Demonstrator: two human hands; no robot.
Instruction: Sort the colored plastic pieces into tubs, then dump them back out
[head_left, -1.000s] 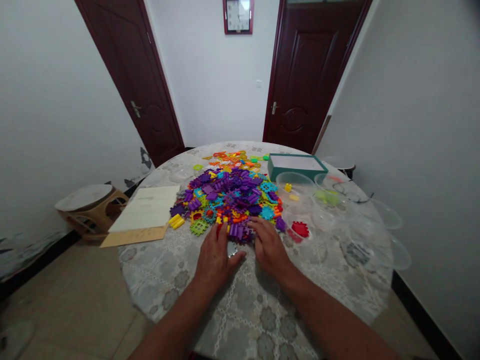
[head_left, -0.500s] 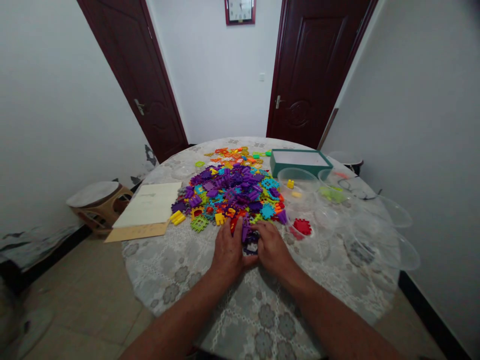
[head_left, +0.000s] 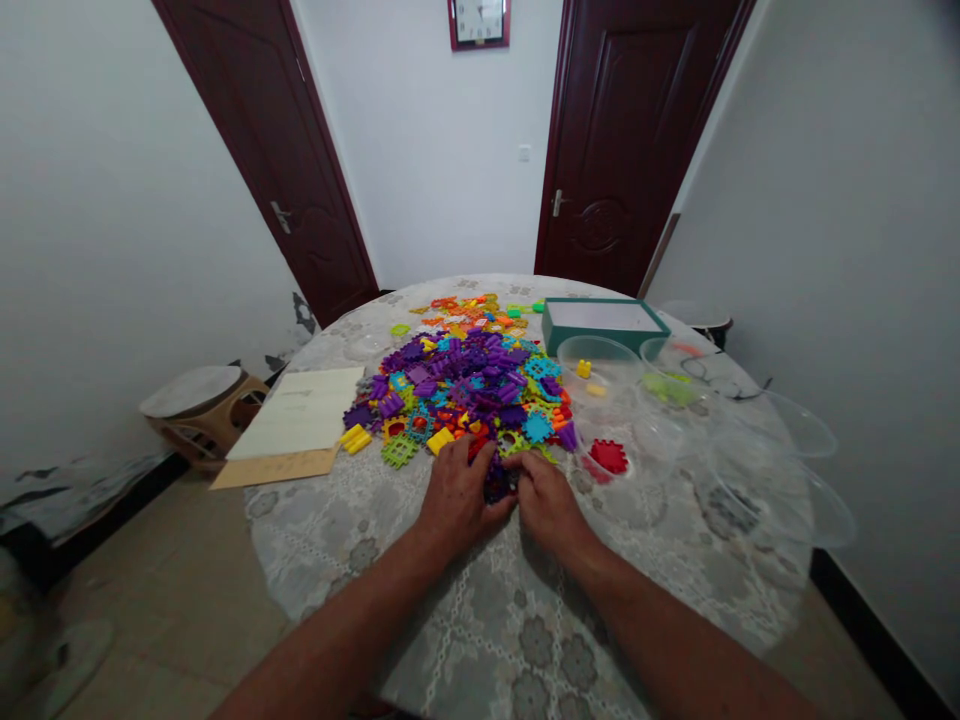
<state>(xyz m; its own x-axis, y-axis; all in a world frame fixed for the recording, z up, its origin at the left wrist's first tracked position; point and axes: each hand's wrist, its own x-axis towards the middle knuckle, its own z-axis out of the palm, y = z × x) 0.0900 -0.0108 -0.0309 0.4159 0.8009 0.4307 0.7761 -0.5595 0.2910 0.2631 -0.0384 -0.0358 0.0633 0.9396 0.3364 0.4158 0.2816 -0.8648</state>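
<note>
At the near edge of a heap of plastic building blocks [head_left: 469, 375], both hands meet around a dark purple building block [head_left: 497, 484]. My left hand [head_left: 456, 492] is closed on its left side, with the thumb reaching underneath toward the right. From the other side my right hand [head_left: 551, 505] pinches with fingers bent. Much of the purple block is hidden by the fingers. Red pieces show just beyond the left fingertips, and a yellow block [head_left: 440, 440] lies beside that hand. A green lattice piece [head_left: 400, 450] rests farther left.
Clear plastic bowls [head_left: 600, 370] stand on the right, one holding yellow pieces, another green ones. A red toothed piece [head_left: 609, 456] shows by them. Behind is a green-sided box [head_left: 604, 325]. An open paper pad [head_left: 300, 410] lies left on the patterned tablecloth [head_left: 525, 620].
An upright purple piece seen between the hands has tipped down and is mostly covered. My left fingers have curled in closer, and the yellow block near them has turned.
</note>
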